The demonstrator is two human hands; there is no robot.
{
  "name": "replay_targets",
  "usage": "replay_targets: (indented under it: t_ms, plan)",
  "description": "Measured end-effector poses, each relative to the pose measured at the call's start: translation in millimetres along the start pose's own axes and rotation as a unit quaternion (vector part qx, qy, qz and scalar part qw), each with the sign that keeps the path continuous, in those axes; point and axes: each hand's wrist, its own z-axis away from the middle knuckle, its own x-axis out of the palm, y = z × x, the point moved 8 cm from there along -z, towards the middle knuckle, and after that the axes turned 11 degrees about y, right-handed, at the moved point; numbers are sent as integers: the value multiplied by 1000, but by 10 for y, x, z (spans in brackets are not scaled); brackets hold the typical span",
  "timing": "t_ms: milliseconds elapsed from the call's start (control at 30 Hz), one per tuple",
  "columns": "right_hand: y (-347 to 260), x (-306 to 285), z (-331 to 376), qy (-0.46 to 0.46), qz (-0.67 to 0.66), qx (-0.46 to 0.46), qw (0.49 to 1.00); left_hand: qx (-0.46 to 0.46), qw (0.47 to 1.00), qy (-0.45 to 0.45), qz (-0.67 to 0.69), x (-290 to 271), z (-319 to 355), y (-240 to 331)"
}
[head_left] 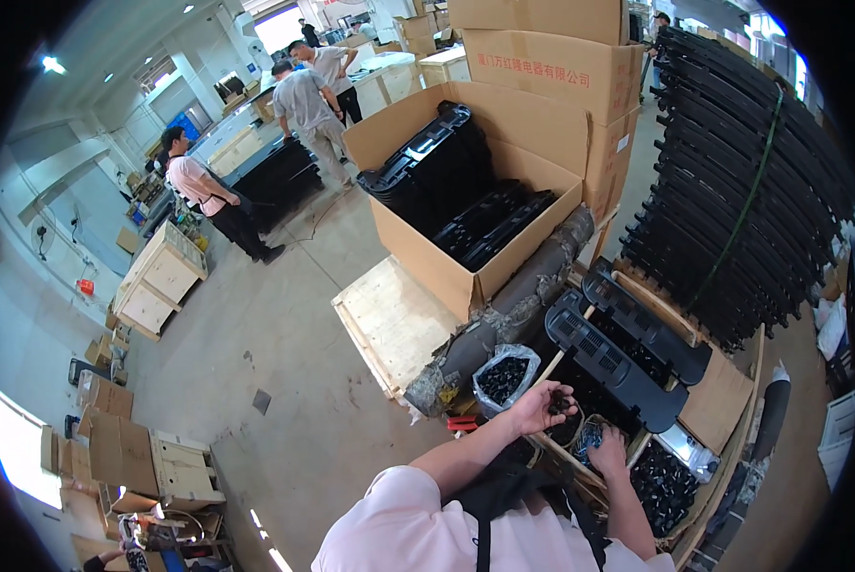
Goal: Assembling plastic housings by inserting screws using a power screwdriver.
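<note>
My left hand (540, 410) is curled round a few small black parts (562, 401), too small to name. Beside it, my right hand (610, 452) has its fingers down at a small container of shiny bluish bits (590, 434); what the fingertips grip, if anything, is hidden. A clear plastic bag (532, 360) of small black pieces stands just beyond my left hand. To the right of my right hand lies a heap of small black plastic parts (662, 484). Long black slotted plastic panels (607, 355) lie in front of my hands.
An open carton (418, 250) of black panels stands ahead, beside a pale wooden crate (394, 310) and a grey padded roll (532, 276). Tall stacked black panels (732, 181) rise at right. Red-handled tool (462, 422) lies left. Several people stand farther off.
</note>
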Motion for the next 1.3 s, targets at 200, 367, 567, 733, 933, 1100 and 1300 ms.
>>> replay_targets:
  t_ms: [200,367,567,733,933,1100,1300]
  plan:
    - [-42,149,3,-59,92,-3,994,23,996,53,68,-97,257,-66]
    - [23,320,119,-98,124,-41,987,45,991,25,122,-49,390,-22]
    - [218,447,7,-90,78,-45,992,77,986,-30,144,285,647,209]
    - [124,366,-2,-92,43,-58,993,71,982,-56,166,356,741,249]
    - [212,368,65,-69,0,-32,997,70,987,-34,141,278,672,115]
    - [406,350,-9,-34,-64,39,997,69,994,70,49,-8,461,-13]
    - [297,135,-156,-36,-118,83,989,28,992,120,-8,-128,316,-172]
